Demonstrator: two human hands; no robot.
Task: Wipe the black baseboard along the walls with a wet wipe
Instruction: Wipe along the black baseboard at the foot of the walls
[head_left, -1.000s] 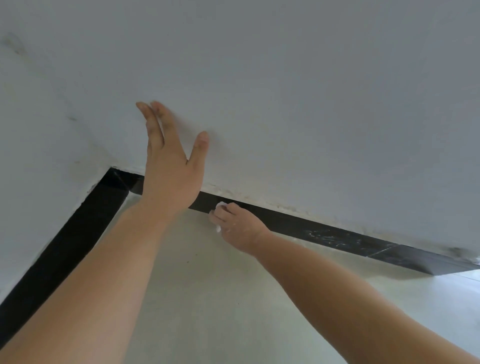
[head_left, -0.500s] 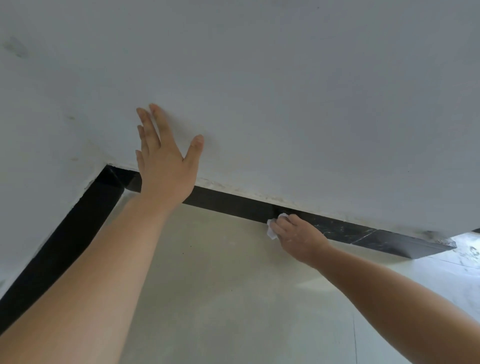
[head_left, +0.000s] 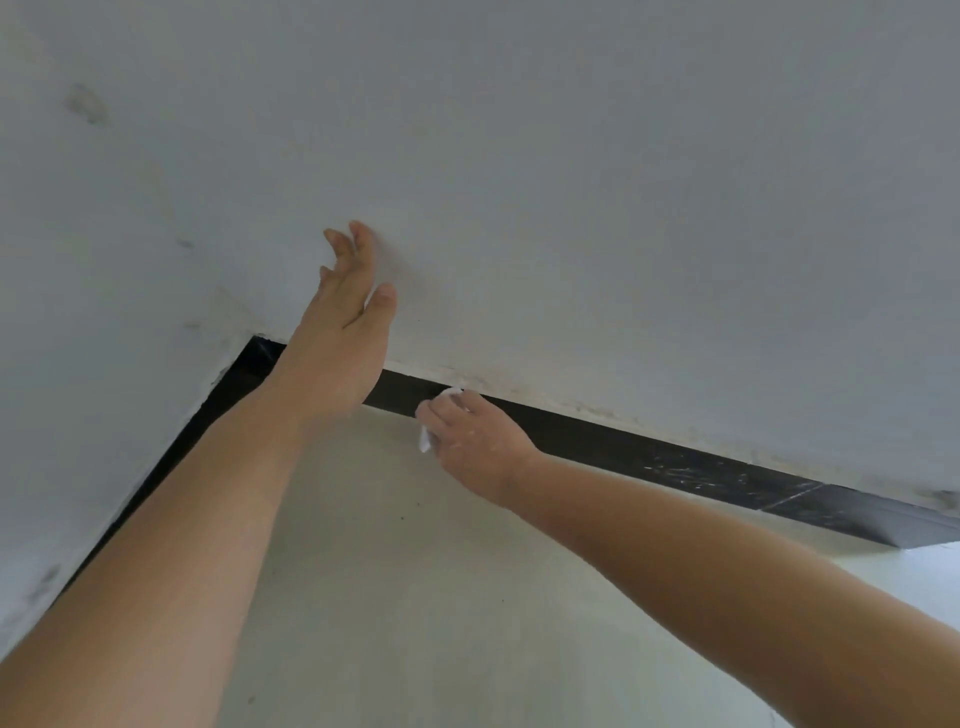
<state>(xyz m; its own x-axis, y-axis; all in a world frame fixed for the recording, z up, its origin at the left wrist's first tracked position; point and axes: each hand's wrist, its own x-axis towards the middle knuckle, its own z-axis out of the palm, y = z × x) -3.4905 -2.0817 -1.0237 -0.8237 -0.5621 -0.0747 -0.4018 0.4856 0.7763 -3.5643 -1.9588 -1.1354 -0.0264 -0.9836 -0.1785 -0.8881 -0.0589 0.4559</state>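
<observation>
In the head view, the left hand (head_left: 343, 332) rests against the white wall (head_left: 597, 208) with fingers extended and loosely apart, above the room corner. The right hand (head_left: 470, 441) curls around a crumpled white wet wipe (head_left: 439, 415), pressing it onto the black baseboard (head_left: 675, 462) just right of the left wrist, above the pale floor (head_left: 415, 597).

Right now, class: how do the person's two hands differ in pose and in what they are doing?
The left hand is open, fingers spread, up on the white wall; the right hand is curled, low at the black baseboard. The left hand holds nothing; the right hand grips a white wipe. Both are bare and reach forward.
</observation>
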